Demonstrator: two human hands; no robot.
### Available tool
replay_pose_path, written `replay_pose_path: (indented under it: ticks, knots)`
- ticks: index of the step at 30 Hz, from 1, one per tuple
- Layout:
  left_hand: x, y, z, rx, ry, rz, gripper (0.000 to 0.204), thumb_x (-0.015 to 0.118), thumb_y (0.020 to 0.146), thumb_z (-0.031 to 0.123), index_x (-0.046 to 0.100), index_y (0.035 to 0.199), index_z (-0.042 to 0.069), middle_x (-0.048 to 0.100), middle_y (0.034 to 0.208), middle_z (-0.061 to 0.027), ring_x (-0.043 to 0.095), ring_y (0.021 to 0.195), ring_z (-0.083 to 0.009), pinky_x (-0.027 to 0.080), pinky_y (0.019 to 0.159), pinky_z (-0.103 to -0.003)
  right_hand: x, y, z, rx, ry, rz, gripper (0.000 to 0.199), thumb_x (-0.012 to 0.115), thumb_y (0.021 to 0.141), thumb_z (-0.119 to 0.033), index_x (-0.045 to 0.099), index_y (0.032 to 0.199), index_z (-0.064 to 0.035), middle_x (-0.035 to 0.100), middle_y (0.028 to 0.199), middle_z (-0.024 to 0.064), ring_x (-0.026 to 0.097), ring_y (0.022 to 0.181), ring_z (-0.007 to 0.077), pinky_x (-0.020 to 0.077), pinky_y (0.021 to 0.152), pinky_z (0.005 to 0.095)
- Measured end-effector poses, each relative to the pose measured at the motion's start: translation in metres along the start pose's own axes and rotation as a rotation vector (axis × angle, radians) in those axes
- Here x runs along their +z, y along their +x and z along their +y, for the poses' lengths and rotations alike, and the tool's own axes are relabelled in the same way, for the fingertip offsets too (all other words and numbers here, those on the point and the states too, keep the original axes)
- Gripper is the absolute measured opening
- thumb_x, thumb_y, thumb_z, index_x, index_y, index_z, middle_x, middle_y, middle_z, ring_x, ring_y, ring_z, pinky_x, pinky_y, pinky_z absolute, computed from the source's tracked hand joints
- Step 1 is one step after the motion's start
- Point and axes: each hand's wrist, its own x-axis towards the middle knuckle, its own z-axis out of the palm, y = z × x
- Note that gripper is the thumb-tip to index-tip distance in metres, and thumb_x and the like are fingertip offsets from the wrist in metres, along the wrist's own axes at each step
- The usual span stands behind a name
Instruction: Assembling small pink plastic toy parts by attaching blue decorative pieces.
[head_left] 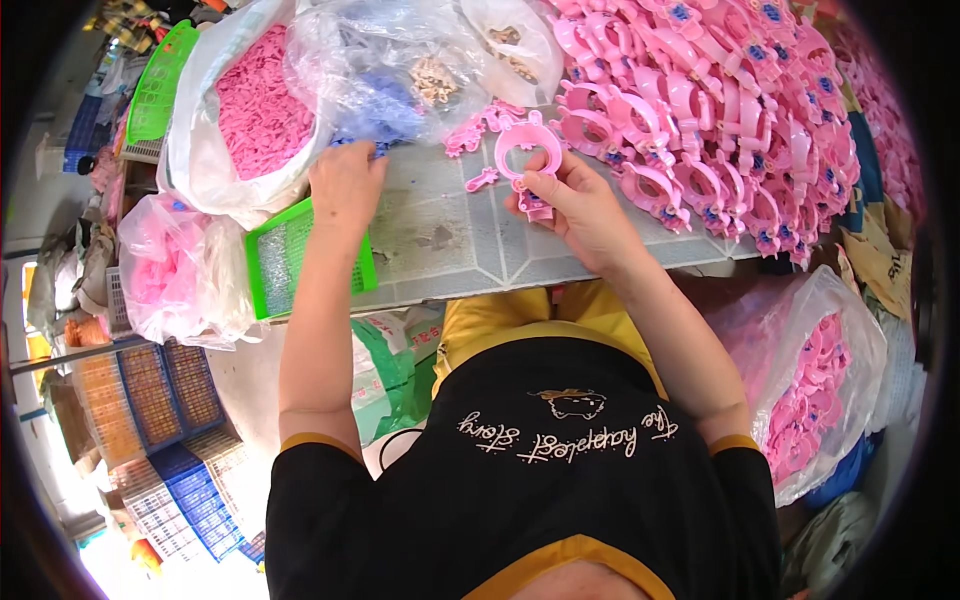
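Observation:
My right hand (pixel 585 205) grips a pink plastic ring-shaped part (pixel 528 150) by its lower end, thumb on top. The part has a round opening and small ears, with a bit of dark blue low down. My left hand (pixel 347 188) is closed at the near edge of a pile of small blue plastic pieces (pixel 385 112); its fingertips are partly hidden, so what they pinch does not show. Between the hands, a small pink piece (pixel 481 180) and a few loose pink pieces (pixel 465 135) lie on the grey table (pixel 440 240).
A large heap of pink ring parts (pixel 700 110) covers the table's right side. Left stand a white sack of small pink pieces (pixel 265 110), a green basket (pixel 312 262) and a bag of pink parts (pixel 165 265). Another clear bag of pink parts (pixel 810 390) is below right.

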Motion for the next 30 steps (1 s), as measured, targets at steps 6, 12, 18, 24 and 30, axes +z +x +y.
replay_pose_path:
  ticks: [6,12,18,24,30]
  knots:
    - [-0.011,-0.014,0.05,0.156,-0.118,-0.003,0.017,0.073,0.087,0.016,0.07,0.101,0.006,0.071,0.1,-0.0164,0.066,0.1,-0.0366,0.051,0.085,-0.048,-0.009,-0.024,0.0,-0.04,-0.012,0.037,0.025,0.073,0.096,-0.007,0.058,0.117,-0.0054,0.068,0.108,0.0051,0.072,0.096,0.0184,0.0577,0.084,0.0301]
    - [0.011,-0.026,0.105,0.205,-0.642,-0.046,0.018,0.07,0.088,0.006,0.068,0.105,0.002,0.067,0.098,-0.0192,0.064,0.097,-0.0399,0.051,0.085,-0.048,-0.011,-0.034,0.006,-0.316,-0.32,0.027,0.035,0.076,0.09,0.002,0.059,0.121,-0.003,0.065,0.108,0.0012,0.067,0.094,0.0128,0.0551,0.082,0.0269]
    - [0.006,-0.023,0.101,0.069,-0.689,-0.187,0.019,0.069,0.089,0.004,0.066,0.108,0.001,0.067,0.098,-0.0166,0.066,0.088,-0.0313,0.053,0.079,-0.038,-0.022,-0.049,-0.008,-0.904,-0.984,-0.012,0.041,0.08,0.078,0.009,0.062,0.114,-0.0012,0.066,0.11,0.01,0.067,0.095,0.0204,0.055,0.08,0.0291]
    - [-0.049,-0.046,0.129,-0.109,-1.338,-0.201,0.01,0.071,0.093,0.005,0.065,0.1,0.0,0.064,0.089,-0.0031,0.061,0.083,-0.0105,0.05,0.073,-0.027,-0.021,-0.059,-0.013,-1.242,-1.305,-0.218,0.034,0.078,0.076,-0.001,0.066,0.108,-0.0011,0.067,0.114,0.0189,0.071,0.105,0.0357,0.0596,0.091,0.046]
    - [-0.066,-0.052,0.141,0.265,-1.181,-0.066,0.015,0.073,0.087,-0.002,0.074,0.102,0.0,0.073,0.089,-0.0085,0.069,0.08,-0.0169,0.054,0.073,-0.029,-0.015,-0.059,-0.015,-1.325,-1.383,-0.292,0.03,0.074,0.08,-0.011,0.066,0.107,-0.0003,0.066,0.115,0.0189,0.069,0.107,0.0392,0.056,0.097,0.0552]
